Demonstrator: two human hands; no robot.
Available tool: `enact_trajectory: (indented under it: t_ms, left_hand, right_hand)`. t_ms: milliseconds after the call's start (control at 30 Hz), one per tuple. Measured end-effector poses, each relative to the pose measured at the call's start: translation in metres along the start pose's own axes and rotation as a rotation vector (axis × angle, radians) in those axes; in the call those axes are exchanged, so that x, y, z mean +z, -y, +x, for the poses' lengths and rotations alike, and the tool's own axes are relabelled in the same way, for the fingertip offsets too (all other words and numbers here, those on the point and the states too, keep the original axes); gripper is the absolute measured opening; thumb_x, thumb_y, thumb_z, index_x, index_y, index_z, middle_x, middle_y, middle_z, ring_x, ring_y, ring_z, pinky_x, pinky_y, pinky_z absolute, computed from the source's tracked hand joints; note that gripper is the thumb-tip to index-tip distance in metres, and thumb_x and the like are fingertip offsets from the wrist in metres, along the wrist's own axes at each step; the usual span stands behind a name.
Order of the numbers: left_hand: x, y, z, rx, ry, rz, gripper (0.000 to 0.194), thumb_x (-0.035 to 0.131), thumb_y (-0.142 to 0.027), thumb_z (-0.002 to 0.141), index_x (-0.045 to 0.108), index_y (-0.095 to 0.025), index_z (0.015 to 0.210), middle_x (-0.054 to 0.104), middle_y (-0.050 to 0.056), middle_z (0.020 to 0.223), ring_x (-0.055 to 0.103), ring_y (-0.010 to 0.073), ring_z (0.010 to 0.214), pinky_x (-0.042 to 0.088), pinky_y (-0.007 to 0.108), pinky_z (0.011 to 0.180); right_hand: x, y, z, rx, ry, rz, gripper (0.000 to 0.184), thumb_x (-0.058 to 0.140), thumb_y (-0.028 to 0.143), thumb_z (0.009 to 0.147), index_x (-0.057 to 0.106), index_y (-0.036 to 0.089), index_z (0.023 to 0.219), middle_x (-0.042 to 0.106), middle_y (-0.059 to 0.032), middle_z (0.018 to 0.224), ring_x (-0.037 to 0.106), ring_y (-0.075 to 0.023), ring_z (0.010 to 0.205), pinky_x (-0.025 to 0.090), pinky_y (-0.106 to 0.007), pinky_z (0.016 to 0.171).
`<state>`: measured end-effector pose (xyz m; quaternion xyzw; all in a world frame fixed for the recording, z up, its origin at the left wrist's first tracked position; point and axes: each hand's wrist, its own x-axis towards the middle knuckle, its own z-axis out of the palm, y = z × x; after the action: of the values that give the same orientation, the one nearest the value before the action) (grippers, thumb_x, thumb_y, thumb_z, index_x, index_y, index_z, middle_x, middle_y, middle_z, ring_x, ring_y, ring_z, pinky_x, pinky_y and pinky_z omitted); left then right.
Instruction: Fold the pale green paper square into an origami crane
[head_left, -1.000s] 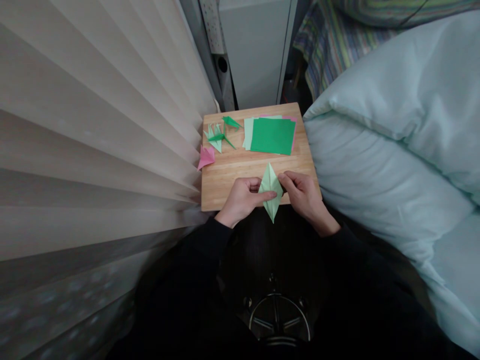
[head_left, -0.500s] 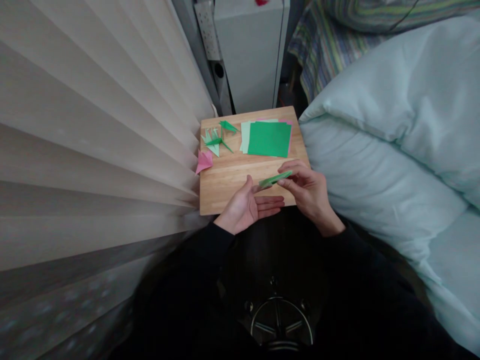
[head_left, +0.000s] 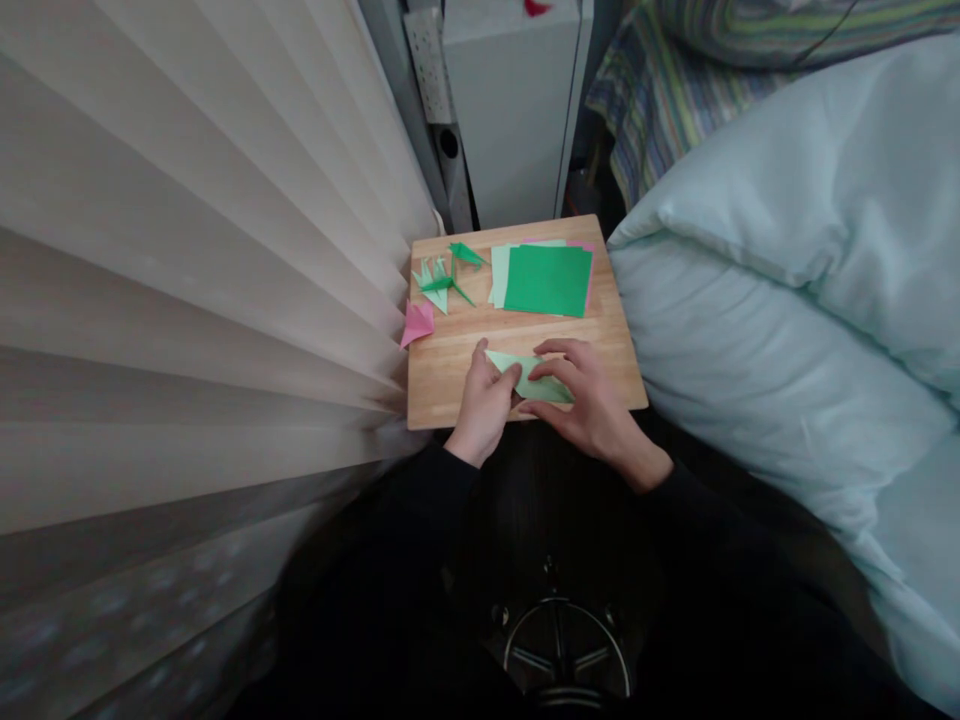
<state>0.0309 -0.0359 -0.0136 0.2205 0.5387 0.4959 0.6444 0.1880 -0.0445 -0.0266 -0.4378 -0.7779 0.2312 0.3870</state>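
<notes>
A folded piece of light green origami paper point(head_left: 544, 389) lies nearly flat above the front part of a small wooden table point(head_left: 450, 385). My left hand point(head_left: 484, 408) grips its left end, with the thumb pressed on top. Over the right part of the paper, my right hand point(head_left: 592, 405) is spread, its curved fingers at the upper side and its thumb apart near the lower edge. Parts of the paper are hidden under the fingers. Beyond the hands lies a stack of paper sheets with a dark green sheet point(head_left: 549, 281) on top.
Several folded paper pieces sit at the table's left: a dark green crane point(head_left: 452, 283), a light green one point(head_left: 437, 298) and a pink one point(head_left: 418, 322). A pleated curtain point(head_left: 285, 260) borders the left, a pale duvet point(head_left: 772, 270) the right. Behind stands a grey cabinet point(head_left: 510, 120).
The light green paper has turned from edge-on to flat and come lower. My left hand, earlier open with palm up, now grips it; my right hand has loosened its pinch and spread its fingers.
</notes>
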Motion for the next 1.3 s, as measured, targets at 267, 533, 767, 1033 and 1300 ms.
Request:
enact_trajectory:
  t_ms: [267, 533, 767, 1033, 1300]
  left_hand:
    - [0.003, 0.004, -0.004, -0.149, 0.097, -0.115, 0.012, 0.068, -0.011, 0.081, 0.066, -0.013, 0.092, 0.068, 0.002, 0.080, 0.062, 0.0088, 0.064, 0.047, 0.019, 0.060]
    - [-0.004, 0.015, 0.003, -0.053, 0.151, 0.101, 0.012, 0.070, -0.024, 0.082, 0.071, -0.013, 0.082, 0.070, 0.003, 0.077, 0.063, 0.0128, 0.070, 0.049, 0.025, 0.070]
    - [-0.003, 0.006, 0.000, -0.074, 0.201, 0.055, 0.011, 0.072, -0.025, 0.082, 0.071, -0.015, 0.085, 0.072, 0.002, 0.080, 0.065, 0.0124, 0.071, 0.052, 0.027, 0.079]
    - [0.000, 0.007, -0.004, -0.098, 0.310, -0.022, 0.011, 0.075, -0.025, 0.086, 0.071, -0.014, 0.088, 0.069, 0.000, 0.081, 0.063, 0.0083, 0.072, 0.052, 0.020, 0.076]
    - [-0.001, 0.010, -0.003, -0.216, 0.364, 0.040, 0.032, 0.059, -0.044, 0.098, 0.072, -0.016, 0.108, 0.076, 0.008, 0.088, 0.070, 0.0190, 0.071, 0.053, 0.027, 0.059]
  right_hand:
    - [0.003, 0.003, -0.002, 0.014, 0.072, -0.254, 0.015, 0.071, 0.023, 0.089, 0.059, 0.021, 0.097, 0.065, -0.0155, 0.126, 0.061, -0.0339, 0.117, 0.047, -0.049, 0.095]
    - [0.005, 0.003, -0.004, 0.067, 0.198, -0.297, 0.012, 0.068, 0.023, 0.088, 0.059, 0.020, 0.096, 0.066, -0.0145, 0.123, 0.064, -0.0315, 0.107, 0.047, -0.045, 0.088]
    - [0.005, -0.006, -0.001, 0.266, 0.132, 0.047, 0.005, 0.063, 0.017, 0.083, 0.061, 0.021, 0.081, 0.067, -0.0071, 0.092, 0.063, -0.0236, 0.086, 0.050, -0.037, 0.074]
    - [0.004, -0.008, 0.000, 0.436, 0.026, 0.356, 0.015, 0.073, 0.035, 0.085, 0.071, 0.021, 0.081, 0.068, -0.0108, 0.112, 0.066, -0.0271, 0.105, 0.057, -0.038, 0.075]
    - [-0.001, 0.000, 0.004, 0.307, 0.075, 0.370, 0.018, 0.056, 0.031, 0.098, 0.069, 0.020, 0.090, 0.065, -0.0114, 0.114, 0.064, -0.0241, 0.106, 0.057, -0.036, 0.077]
